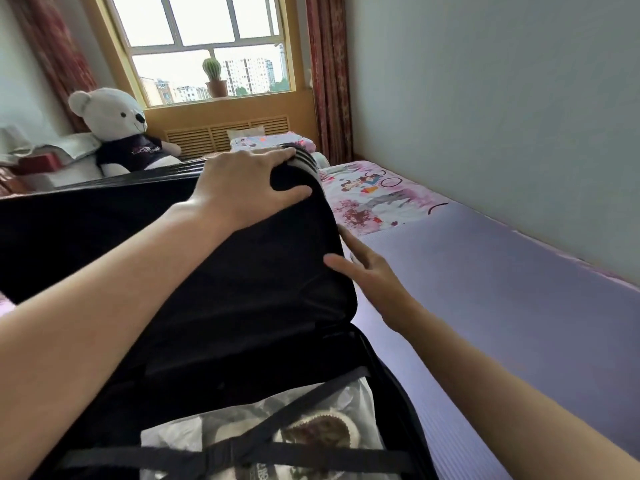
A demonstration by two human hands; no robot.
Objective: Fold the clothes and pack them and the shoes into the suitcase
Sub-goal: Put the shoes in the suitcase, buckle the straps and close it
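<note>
Left fingers [273,156] — curled over suitcase lid [242,271] corner.

Black suitcase [194,271], lilac mat [502,289], white bear [114,123] in navy shirt.

The left arm is stretched forward and across from the lower left, bare along its length. The left hand [242,183] is clamped on the upper corner of the suitcase lid [277,289], with the fingers [273,154] hooked over the rim and the thumb pressed on the inner lining. The right forearm is raised from the lower right. The right hand [375,289] is held flat, its fingers straight beside the lid's side edge; whether they touch it cannot be made out.
</note>
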